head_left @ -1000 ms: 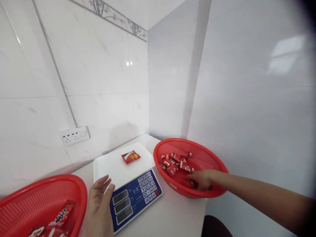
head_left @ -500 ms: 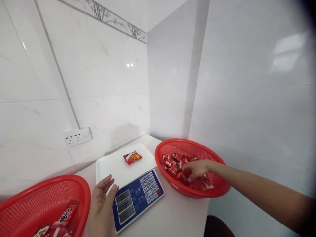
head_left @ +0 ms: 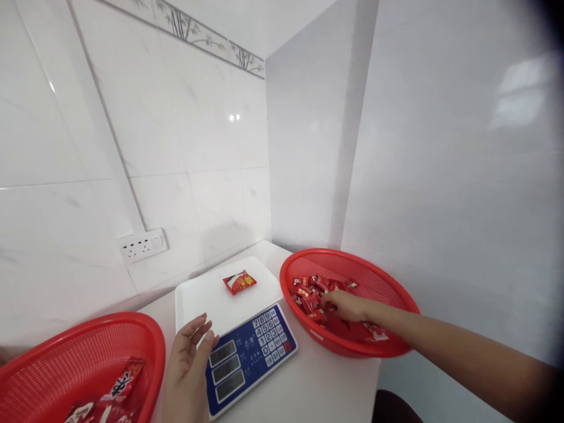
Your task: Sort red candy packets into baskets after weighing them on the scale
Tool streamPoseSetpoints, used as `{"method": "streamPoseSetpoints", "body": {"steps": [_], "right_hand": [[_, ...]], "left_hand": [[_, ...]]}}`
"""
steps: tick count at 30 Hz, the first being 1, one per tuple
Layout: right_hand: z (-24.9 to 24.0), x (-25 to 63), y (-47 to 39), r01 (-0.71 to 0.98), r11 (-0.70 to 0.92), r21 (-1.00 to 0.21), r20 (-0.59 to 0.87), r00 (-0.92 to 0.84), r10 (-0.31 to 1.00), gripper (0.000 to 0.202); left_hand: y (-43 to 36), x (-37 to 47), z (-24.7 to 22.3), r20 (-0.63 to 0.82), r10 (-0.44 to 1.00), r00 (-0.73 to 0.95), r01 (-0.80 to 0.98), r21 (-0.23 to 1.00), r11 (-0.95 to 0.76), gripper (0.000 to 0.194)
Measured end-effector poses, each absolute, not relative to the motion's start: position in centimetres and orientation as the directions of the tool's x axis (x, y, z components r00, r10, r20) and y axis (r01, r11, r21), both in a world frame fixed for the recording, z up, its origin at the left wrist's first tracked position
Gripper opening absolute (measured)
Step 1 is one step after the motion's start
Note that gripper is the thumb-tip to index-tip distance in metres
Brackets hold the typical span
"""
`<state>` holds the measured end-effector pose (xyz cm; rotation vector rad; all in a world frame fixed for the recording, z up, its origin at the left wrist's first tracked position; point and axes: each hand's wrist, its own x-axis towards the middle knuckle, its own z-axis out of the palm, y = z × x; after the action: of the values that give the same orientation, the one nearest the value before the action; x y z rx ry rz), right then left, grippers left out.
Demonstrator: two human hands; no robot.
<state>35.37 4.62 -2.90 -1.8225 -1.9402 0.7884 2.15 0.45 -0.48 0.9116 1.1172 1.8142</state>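
1. L basket [head_left: 156, 335]: red, cut off by frame; red packs [head_left: 124, 382] inside.
2. R basket [head_left: 388, 286]: red, beside scale.
3. Scale [head_left: 247, 346]: btwn baskets.
4. R hand [head_left: 346, 306]: in R basket, fingers bent; can't tell if gripping.
5. L hand [head_left: 189, 355]: loosely open, by scale's L edge.
6. Red pkts [head_left: 311, 302]: in R basket, near R hand; lone pkt [head_left: 240, 282] on scale.

The left hand [head_left: 188, 359] is bare, with slender fingers [head_left: 194, 324] that taper to rounded tips, a sturdier thumb [head_left: 203, 351] and a slim wrist. The right hand [head_left: 347, 305] is bare as well, its fingertips partly hidden; its long forearm [head_left: 462, 354] is uncovered, smooth in outline and thicker further up.
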Motion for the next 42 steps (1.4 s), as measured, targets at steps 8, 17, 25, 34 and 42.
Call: {"method": "streamPoseSetpoints", "body": {"steps": [8,17,25,34,42], "right_hand": [[1.9,34.3,5.5,0.563,0.017,-0.826,-0.041,-0.091,0.995,0.046],[5.6,24.9,3.2,-0.005,-0.044,-0.999,-0.037,-0.458,0.888,0.032],[4.3,19.0,2.0,0.208,0.008,-0.978,-0.125,-0.622,0.773,0.022],[3.8,18.8,1.7,0.31,-0.006,-0.951,-0.18,-0.536,0.825,0.024],[3.9,18.8,1.6,0.277,-0.041,-0.96,-0.16,-0.424,0.892,0.031]], "left_hand": [[0.0,2.6,-0.1,0.131,0.927,-0.35,-0.255,0.94,-0.229,0.031],[-1.9,3.5,0.0,0.066,0.997,0.05,-0.168,0.984,-0.057,0.027],[-2.1,3.3,0.3,0.107,0.976,0.188,-0.076,0.993,-0.094,0.027],[-1.5,2.8,0.0,0.065,0.998,0.017,-0.327,0.943,-0.056,0.022],[-1.7,2.5,0.6,0.006,0.999,0.033,-0.191,0.982,0.001,0.027]]}}
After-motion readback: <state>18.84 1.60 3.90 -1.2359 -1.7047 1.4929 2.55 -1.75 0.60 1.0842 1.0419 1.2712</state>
